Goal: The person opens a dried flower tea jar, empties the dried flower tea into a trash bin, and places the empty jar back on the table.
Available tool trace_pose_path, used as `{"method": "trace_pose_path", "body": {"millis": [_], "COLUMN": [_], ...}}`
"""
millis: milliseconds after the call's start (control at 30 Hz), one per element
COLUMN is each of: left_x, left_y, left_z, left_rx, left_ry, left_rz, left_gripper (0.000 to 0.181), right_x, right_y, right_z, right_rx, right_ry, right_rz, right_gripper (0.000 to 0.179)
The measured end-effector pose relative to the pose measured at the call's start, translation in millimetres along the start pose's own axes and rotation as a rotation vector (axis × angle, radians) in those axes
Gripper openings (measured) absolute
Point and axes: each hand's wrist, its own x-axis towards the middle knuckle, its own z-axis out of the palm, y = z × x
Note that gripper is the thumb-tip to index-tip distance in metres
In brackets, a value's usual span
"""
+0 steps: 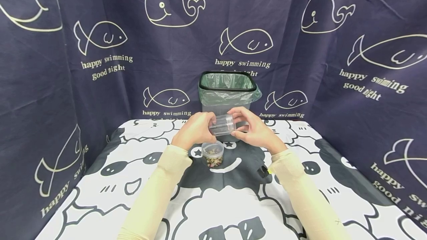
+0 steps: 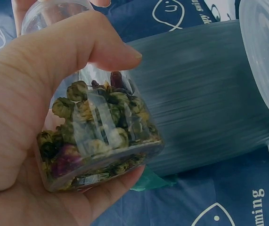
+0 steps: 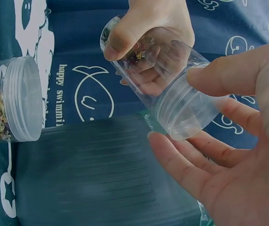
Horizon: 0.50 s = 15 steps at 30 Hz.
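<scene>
My left hand (image 1: 196,129) grips a clear plastic jar (image 2: 106,127) that lies tilted on its side, its mouth end pointing right. Dried flower buds (image 2: 118,110) fill its base, mostly greenish with a dark red one. At the ridged neck (image 3: 172,106), the thumb and curved fingers of my right hand (image 1: 251,127) hold from either side. Whether a clear lid covers that end is hard to tell. On the table just below stands a second clear jar (image 1: 212,154) with a translucent lid (image 3: 27,99), holding yellowish and pink dried flowers.
A grey bin (image 1: 227,103) with a black rim and a green liner bag (image 1: 257,95) stands behind the hands. Dark blue fabric (image 1: 160,62) with fish prints surrounds the table. White cartoon-print cloth (image 1: 133,180) covers the tabletop. Near the right wrist is a small black object (image 1: 263,171).
</scene>
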Motion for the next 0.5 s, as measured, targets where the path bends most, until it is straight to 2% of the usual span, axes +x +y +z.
{"method": "trace_pose_path", "body": {"millis": [500], "left_x": [0.3], "left_y": [0.4], "left_z": [0.7], "left_rx": [0.003], "left_ry": [0.002], "left_rz": [0.011], "left_gripper": [0.048], "right_x": [-0.7], "right_y": [5.6], "right_z": [2.7], "right_rx": [-0.021], "right_ry": [0.016], "right_rz": [-0.095], "right_gripper": [0.067]}}
